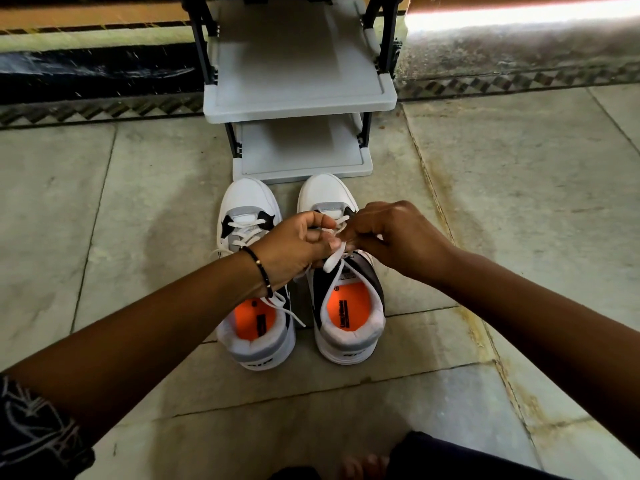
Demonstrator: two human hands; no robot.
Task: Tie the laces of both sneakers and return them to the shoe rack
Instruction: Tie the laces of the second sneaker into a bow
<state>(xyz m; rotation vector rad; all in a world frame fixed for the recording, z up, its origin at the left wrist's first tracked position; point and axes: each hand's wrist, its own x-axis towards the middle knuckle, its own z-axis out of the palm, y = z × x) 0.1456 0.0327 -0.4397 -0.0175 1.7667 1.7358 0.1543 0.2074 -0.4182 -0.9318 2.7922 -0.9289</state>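
Two white, grey and black sneakers with orange insoles stand side by side on the floor, toes towards the shoe rack point(299, 98). The left sneaker point(254, 327) has loose white laces trailing over its collar. Over the right sneaker point(349, 317), my left hand point(294, 247) and my right hand point(398, 237) meet, each pinching part of its white lace point(334, 259). The lace's loose end hangs down between my hands over the tongue. My hands hide the middle of that sneaker.
The grey rack has two slanted shelves with nothing on them, just beyond the sneakers' toes. Stone floor tiles stretch left and right. A patterned border and a dark step run along the back. My foot point(363, 467) shows at the bottom edge.
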